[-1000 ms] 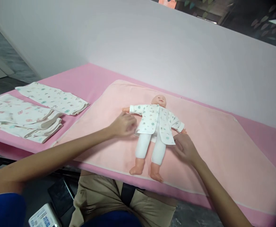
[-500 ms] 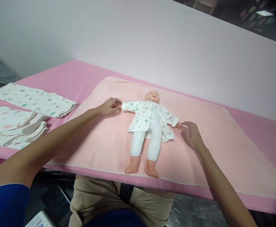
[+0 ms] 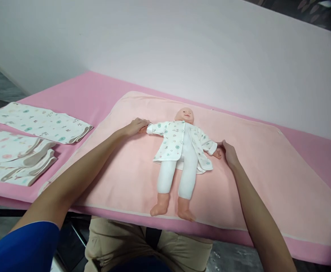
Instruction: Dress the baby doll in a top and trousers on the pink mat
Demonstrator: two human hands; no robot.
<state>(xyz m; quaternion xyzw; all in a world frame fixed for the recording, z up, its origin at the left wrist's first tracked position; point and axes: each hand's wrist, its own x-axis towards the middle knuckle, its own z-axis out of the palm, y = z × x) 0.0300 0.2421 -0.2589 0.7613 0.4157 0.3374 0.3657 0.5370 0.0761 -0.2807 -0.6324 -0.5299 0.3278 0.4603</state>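
Note:
A baby doll [image 3: 186, 113] lies on its back, arms spread. It wears a white patterned jacket [image 3: 171, 141] hanging open at the front over its white body. My left hand [image 3: 135, 127] is at the sleeve end on the left, fingertips closed at the cuff and partly covering the doll's hand. On the other side, my right hand [image 3: 228, 151] reaches with its fingertips to the other cuff, just above the doll's small hand [image 3: 217, 154]. Its thumb is mostly hidden. The doll's bare feet [image 3: 160, 204] point toward me.
Under the doll a peach blanket [image 3: 256, 181] is spread over the pink table [image 3: 77, 90]. Folded printed baby clothes [image 3: 40, 121] lie at the left, with more folded clothes [image 3: 15, 151] nearer to me. A white wall panel [image 3: 165, 49] rises behind the table.
My left fingers have moved from the doll's hand onto the cuff. My right fingers have shifted up from the doll's hand to the other cuff. The view has shifted slightly.

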